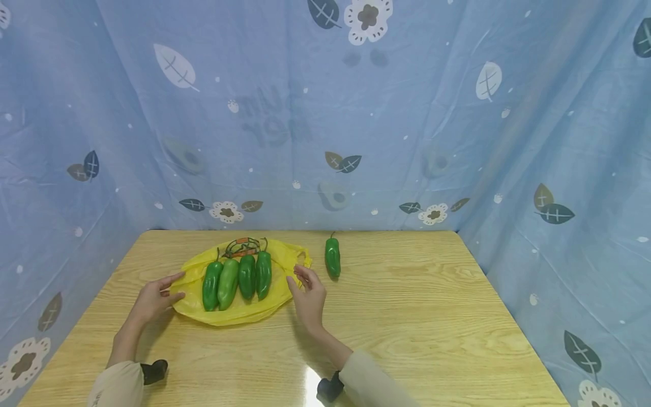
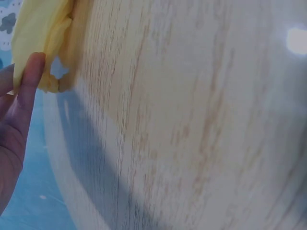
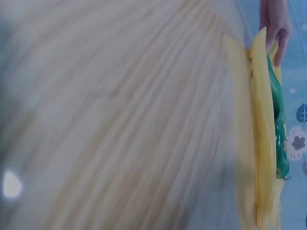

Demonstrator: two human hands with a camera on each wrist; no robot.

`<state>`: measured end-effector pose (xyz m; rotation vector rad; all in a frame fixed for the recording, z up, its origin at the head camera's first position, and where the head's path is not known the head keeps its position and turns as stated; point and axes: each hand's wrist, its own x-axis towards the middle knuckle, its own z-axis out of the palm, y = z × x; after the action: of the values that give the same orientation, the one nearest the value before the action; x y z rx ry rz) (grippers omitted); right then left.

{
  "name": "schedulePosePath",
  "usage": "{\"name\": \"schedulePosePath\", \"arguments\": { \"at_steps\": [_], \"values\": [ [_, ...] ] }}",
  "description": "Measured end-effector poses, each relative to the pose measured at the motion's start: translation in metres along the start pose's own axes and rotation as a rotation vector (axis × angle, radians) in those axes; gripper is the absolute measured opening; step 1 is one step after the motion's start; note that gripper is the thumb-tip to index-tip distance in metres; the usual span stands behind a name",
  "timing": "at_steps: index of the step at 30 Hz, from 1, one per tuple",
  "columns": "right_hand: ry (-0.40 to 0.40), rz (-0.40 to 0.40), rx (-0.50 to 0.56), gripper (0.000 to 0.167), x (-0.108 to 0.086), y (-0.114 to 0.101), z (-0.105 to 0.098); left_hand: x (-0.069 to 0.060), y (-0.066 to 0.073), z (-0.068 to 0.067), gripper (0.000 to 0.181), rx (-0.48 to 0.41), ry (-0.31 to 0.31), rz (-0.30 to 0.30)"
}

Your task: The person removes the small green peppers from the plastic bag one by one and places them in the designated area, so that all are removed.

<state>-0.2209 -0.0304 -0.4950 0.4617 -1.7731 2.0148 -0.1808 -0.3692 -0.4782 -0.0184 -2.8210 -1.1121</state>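
Note:
A yellow plastic bag (image 1: pixel 195 308) lies spread on the table, with several green peppers (image 1: pixel 228 284) side by side on it. My left hand (image 1: pixel 151 301) is at the bag's left edge. The left wrist view shows the yellow plastic (image 2: pixel 38 28) pinched between its thumb and a finger. At the bag's right side is my right hand (image 1: pixel 309 299), thumb and fingers apart, loosely bent beside the handle loop. Whether it touches the plastic is hard to tell. In the right wrist view the bag (image 3: pixel 264 129) stands along the right, and my right hand is out of sight.
Another green pepper (image 1: pixel 333 257) lies alone on the wooden table (image 1: pixel 417 316), right of the bag near the back edge. A blue patterned curtain (image 1: pixel 285 113) hangs behind the table and along both sides. Black devices (image 1: pixel 154 372) are worn on both wrists.

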Motion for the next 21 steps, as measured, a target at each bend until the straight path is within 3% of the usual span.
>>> {"name": "schedulePosePath", "arguments": {
  "at_steps": [4, 12, 21],
  "values": [
    [0.026, 0.046, 0.008, 0.031, -0.001, -0.003, 0.013, 0.000, 0.000, 0.001, 0.052, 0.005, 0.002, 0.009],
    [0.087, 0.046, -0.040, 0.030, 0.000, 0.004, 0.037, 0.001, -0.002, 0.002, 0.052, 0.010, 0.000, 0.010],
    [0.103, 0.108, -0.147, 0.035, -0.001, 0.019, 0.063, -0.001, -0.004, 0.000, 0.053, 0.025, 0.001, 0.058]
  ]
}}
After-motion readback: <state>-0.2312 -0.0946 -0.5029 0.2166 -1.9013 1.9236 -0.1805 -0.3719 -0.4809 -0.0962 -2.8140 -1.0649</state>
